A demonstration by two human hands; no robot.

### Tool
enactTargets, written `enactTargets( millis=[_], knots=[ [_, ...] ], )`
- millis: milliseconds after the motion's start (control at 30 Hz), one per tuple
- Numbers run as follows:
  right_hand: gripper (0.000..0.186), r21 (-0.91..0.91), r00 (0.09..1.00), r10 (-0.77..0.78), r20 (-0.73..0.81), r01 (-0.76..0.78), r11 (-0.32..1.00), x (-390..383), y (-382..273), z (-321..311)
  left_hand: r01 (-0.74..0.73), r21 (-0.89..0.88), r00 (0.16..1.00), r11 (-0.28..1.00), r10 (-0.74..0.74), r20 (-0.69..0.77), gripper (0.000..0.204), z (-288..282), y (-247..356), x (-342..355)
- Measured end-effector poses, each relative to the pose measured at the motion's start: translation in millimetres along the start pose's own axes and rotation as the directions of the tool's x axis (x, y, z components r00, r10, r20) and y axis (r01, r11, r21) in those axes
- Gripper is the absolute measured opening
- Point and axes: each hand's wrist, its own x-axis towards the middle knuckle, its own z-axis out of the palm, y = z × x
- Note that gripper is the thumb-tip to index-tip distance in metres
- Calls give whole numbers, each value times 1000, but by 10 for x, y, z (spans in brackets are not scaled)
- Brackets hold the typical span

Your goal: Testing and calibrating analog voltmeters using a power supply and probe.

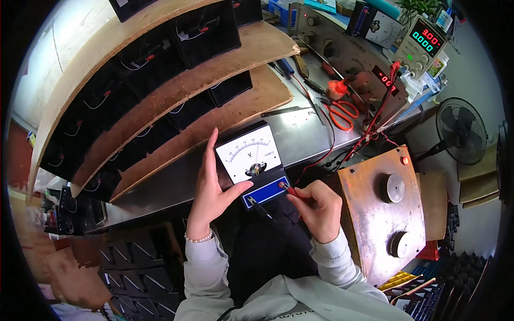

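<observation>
I judge the analog voltmeter [242, 158] light, stiff, glossy-faced and fragile; hold its case sides. My left hand [208, 193] braces it, fingers spread; my right hand [322, 211] pinches the red probe [292, 191].

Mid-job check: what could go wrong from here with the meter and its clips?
The red clip in the right hand could slip off the right terminal if the grip shifts.

The black clip at the left terminal has no hand on it, so a bump might loosen it.

The meter seems to jut past the bench edge; it may tip if the left hand lets go.
</observation>
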Motion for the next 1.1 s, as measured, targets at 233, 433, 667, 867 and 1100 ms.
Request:
enactTargets(
  millis=[233, 433, 667, 867, 1100],
  knots=[
    [23, -123, 973, -223, 59, 229, 966, 145, 51, 15, -7, -54, 1000, 998, 8, 7, 112, 15, 12, 63],
    [27, 48, 1000, 14, 23, -15, 999, 43, -52, 129, -1, 84, 997, 996, 7, -71, 112, -122, -46, -65],
    [106, -146, 982, -187, 13, 187, 972, 33, -55, 104, -33, 128, 996, 991, 44, -79, 102, 392, 167, -68],
    [127, -155, 994, -8, -107, -8, 988, -626, 320, -298, -208, 510, 975, 834, 140, 170, 88, 1143, 437, -532],
    [121, -491, 547, 139, -826, -817, 302, -1765, 1088, -2233, -279, 319, 794, 906, 31, 607, 51, 1585, 133, -684]
  ],
)
